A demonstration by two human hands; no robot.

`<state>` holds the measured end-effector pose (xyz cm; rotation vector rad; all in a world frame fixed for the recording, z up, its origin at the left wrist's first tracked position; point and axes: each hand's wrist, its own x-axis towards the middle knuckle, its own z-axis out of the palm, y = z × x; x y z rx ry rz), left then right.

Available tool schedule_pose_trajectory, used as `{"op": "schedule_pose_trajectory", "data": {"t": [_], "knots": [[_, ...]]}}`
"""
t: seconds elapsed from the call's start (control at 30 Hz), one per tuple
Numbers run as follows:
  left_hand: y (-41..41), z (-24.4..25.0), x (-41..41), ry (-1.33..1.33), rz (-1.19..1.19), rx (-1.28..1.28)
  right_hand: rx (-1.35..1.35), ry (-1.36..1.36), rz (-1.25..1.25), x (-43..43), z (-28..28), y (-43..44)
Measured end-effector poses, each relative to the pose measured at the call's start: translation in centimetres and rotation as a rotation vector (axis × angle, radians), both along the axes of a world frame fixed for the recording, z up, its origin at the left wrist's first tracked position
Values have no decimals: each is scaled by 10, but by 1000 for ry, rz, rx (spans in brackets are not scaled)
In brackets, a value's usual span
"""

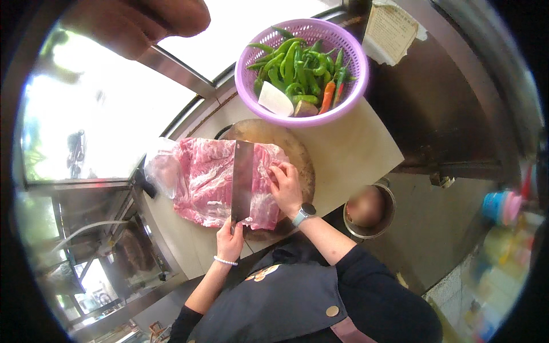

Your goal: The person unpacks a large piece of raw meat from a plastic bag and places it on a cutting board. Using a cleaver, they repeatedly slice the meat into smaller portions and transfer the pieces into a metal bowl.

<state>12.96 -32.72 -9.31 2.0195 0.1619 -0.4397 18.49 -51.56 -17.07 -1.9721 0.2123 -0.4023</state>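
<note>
A wide slab of raw meat [201,180], pink with white fat, lies over a round wooden chopping block [302,160] and reaches past its left side. Clear plastic film [165,171] wraps the slab's left end. My left hand [230,242], with a beaded bracelet at the wrist, grips the handle of a cleaver [242,180]. The broad blade crosses the meat, pointing away from me; whether its edge has entered the meat is not visible. My right hand [286,188], wearing a watch, rests bent fingertips on the meat right of the blade.
A purple plastic basket [364,73] of green peppers [296,64] stands beyond the block, partly over a pale board [356,145]. To the right is a metal pot [391,214] with blurred contents. Windows [107,115] border the counter at left. Torn paper [390,32] bears writing.
</note>
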Motion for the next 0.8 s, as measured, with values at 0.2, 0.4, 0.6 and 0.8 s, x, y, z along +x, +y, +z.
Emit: {"op": "schedule_pose_trajectory", "data": {"t": [0.2, 0.4, 0.6, 0.8], "knots": [[-11, -8, 16, 19, -18, 9, -86, 54, -127, 26, -6, -26], [-22, -8, 21, -7, -62, 191, 68, 282, 123, 60, -7, -47], [-40, 12, 32, -113, -179, 323, 365, 320, 251, 80, -12, -56], [-33, -1, 50, 132, -86, 242, 255, 598, 495, 102, -15, -72]]}}
